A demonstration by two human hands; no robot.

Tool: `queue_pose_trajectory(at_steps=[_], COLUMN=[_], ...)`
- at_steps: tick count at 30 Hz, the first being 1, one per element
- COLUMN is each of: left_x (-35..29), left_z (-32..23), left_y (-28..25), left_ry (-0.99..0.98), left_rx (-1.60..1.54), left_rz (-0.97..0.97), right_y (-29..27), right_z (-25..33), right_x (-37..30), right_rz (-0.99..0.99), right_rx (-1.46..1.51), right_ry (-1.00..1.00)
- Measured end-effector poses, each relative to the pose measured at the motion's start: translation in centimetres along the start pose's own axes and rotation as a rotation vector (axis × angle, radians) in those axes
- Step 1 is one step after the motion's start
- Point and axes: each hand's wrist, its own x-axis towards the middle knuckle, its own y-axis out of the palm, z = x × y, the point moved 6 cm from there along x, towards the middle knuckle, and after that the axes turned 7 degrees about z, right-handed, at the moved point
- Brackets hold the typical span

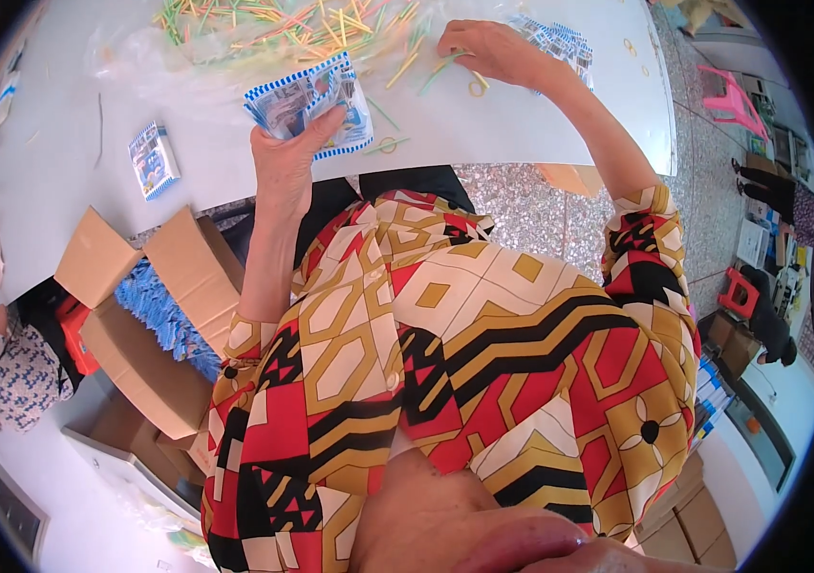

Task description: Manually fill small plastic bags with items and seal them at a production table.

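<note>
My left hand (pixel 290 158) is closed round a small fan of flat packets (pixel 302 100) with blue-and-white striped edges, thumb on the front. It holds them just above the white table (pixel 225 134). Farther right, my right hand (pixel 498 53) reaches over the table with its fingers bent down. At its fingertips is a thin green stick (pixel 434 78), which they seem to pinch; the hand partly hides the contact. Beside the hand lies a rubber band (pixel 476 88). Behind its wrist, a pile of similar blue-and-white packets (pixel 560 48) rests on the table.
Many thin coloured sticks (pixel 331 29) lie on clear plastic at the far side. A packet stack (pixel 153 160) sits at the left. Below the table edge stands an open cardboard box (pixel 139 358) filled with blue-edged packets. A pink stool (pixel 734 100) and other people are farther off.
</note>
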Motion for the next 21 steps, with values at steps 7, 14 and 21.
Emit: queue_pose_trajectory(at_steps=[7, 14, 21], left_x=[-0.1, -0.1, -0.2], left_z=[0.1, 0.4, 0.3], left_y=[0.0, -0.3, -0.1], left_ry=[-0.003, 0.006, 0.012], left_rx=[0.003, -0.010, -0.011], left_rz=[-0.006, 0.000, 0.013], right_y=[-3.1, -1.8, -1.3], right_z=[2.3, 0.8, 0.5], right_x=[-1.1, -2.0, -1.8], right_rz=[-0.160, -0.071, -0.047], right_rx=[0.073, -0.011, -0.071], right_ry=[-0.137, -0.154, -0.180])
